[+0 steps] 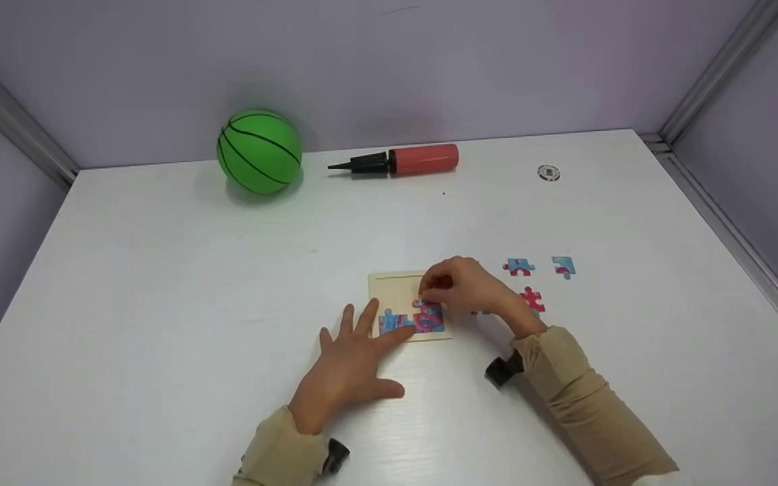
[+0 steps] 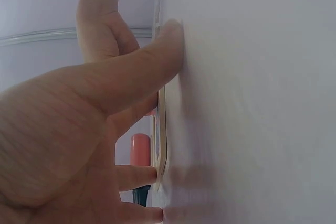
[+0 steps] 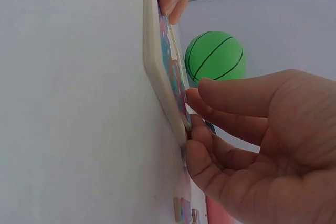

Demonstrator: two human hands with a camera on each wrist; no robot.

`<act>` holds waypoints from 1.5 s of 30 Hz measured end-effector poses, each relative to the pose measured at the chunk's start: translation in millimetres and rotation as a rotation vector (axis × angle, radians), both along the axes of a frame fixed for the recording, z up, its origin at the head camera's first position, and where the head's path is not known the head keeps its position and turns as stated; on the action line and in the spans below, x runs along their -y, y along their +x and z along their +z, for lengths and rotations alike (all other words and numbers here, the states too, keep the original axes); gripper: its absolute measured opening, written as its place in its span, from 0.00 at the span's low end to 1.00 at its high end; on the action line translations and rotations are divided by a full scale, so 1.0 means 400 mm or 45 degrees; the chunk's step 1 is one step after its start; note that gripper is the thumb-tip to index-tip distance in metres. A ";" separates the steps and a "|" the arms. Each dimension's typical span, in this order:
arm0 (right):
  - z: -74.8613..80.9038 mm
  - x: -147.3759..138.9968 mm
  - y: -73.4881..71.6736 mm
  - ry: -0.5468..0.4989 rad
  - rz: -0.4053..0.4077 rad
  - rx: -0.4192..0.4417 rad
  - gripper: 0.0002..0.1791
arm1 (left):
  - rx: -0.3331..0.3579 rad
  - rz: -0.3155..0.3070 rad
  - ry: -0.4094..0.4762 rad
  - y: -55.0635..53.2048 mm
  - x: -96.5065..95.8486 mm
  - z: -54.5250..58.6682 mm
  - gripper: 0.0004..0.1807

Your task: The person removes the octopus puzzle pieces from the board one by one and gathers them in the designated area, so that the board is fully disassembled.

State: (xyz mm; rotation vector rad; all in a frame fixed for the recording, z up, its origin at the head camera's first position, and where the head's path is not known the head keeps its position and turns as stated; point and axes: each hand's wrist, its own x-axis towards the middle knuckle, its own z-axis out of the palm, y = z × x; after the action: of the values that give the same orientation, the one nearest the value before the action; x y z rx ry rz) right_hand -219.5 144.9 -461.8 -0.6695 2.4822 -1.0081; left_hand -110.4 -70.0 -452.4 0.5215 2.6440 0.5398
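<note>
Square pale-wood puzzle tray, partly filled with blue-and-pink jigsaw pieces; left hand outspread, right hand curled, grip indeterminable.

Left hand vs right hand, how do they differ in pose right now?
Fingers: the left hand is spread with fingers mostly straight; the right hand has its fingers curled.
Place: the left hand is at the near-left corner of the wooden tray; the right hand reaches over its right side.
Contact: the left hand steadies the tray; the right hand pinches a puzzle piece.
Shared: both are bare, in tan sleeves.
</note>
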 end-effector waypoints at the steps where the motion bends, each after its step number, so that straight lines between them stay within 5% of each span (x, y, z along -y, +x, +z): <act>1: 0.001 0.000 0.000 -0.003 0.001 0.001 0.04 | 0.003 0.000 0.002 0.000 0.000 0.000 0.43; 20: 0.030 -0.014 0.005 -0.150 0.070 0.034 0.04 | 0.013 0.003 0.019 0.000 0.002 -0.002 0.43; 34: 0.032 -0.039 0.008 -0.240 -0.007 0.114 0.12 | 0.027 0.005 0.007 -0.001 0.001 -0.002 0.43; 45: 0.037 -0.161 0.026 -0.282 -0.122 0.145 0.08 | 0.017 0.012 0.025 0.003 0.001 0.002 0.43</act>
State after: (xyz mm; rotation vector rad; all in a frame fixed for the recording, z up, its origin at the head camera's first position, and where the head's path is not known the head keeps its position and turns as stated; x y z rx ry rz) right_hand -208.9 209.4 -447.0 -0.5449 2.3442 -1.3327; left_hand -109.0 -70.6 -451.7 0.5104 2.6323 0.5709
